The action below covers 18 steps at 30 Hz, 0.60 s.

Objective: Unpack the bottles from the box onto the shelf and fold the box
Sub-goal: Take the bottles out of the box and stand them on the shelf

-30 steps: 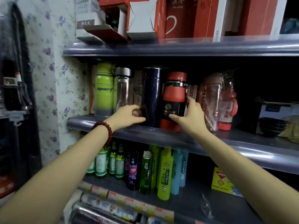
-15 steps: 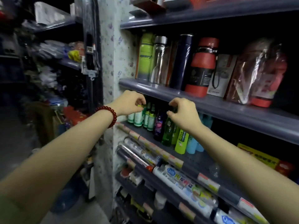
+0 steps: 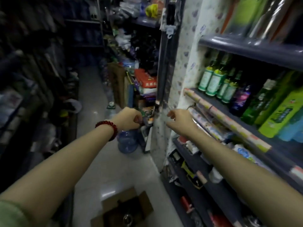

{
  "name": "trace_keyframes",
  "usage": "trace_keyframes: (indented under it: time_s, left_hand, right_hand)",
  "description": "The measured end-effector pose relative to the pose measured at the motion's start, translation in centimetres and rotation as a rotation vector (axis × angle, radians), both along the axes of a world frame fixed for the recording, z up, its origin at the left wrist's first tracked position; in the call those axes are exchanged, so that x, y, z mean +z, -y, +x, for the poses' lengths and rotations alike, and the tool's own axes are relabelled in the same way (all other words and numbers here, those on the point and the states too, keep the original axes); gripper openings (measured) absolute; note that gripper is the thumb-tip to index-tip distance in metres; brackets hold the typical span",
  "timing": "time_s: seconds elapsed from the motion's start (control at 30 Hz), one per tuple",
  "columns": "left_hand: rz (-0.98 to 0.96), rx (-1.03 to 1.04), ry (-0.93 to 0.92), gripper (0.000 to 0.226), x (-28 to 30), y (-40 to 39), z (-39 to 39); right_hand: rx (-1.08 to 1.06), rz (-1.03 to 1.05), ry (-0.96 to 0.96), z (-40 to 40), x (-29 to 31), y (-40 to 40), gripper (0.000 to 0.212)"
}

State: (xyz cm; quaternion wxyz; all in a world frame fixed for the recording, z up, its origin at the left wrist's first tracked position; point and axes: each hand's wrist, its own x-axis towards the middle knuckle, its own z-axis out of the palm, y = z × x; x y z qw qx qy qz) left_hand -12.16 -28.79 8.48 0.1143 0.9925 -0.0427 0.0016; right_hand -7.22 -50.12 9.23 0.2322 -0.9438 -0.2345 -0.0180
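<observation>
Both arms reach out into the aisle, clear of the shelves. The left hand [image 3: 129,119] has its fingers curled in loosely, with nothing visible in them, and a red bead bracelet [image 3: 107,128] sits at its wrist. The right hand [image 3: 178,120] is empty too, fingers slack and a little spread, hanging just off the end of the shelf [image 3: 250,51] unit without touching it.

The box [image 3: 123,210] sits on the pale floor [image 3: 91,99] below and between the forearms, flaps open, with something round and metallic inside (too dark to name). Up on the top shelf at the right stand the bottles [image 3: 255,15], a green one and a steel one, blurred. The tier beneath carries small green bottles [image 3: 213,79], and paper rolls [image 3: 226,122] lie along its front edge. A blue water jug [image 3: 127,141] stands on the floor just beyond the left wrist.
</observation>
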Motion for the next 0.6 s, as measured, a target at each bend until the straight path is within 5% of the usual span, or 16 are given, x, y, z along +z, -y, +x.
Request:
trace_keyframes:
  time_s: [0.3,0.6]
  left_hand:
    - [-0.085,0.246,-0.251,0.031,-13.8,-7.1,-4.6]
    - [-0.136,0.344,-0.408,0.036,-34.5,-9.1,-8.6]
  right_hand:
    - [0.207,-0.071,-0.221,-0.5,-14.4,-8.4,0.026]
    - [0.309,-0.109,-0.365,0.3,-35.8,-11.6,0.038]
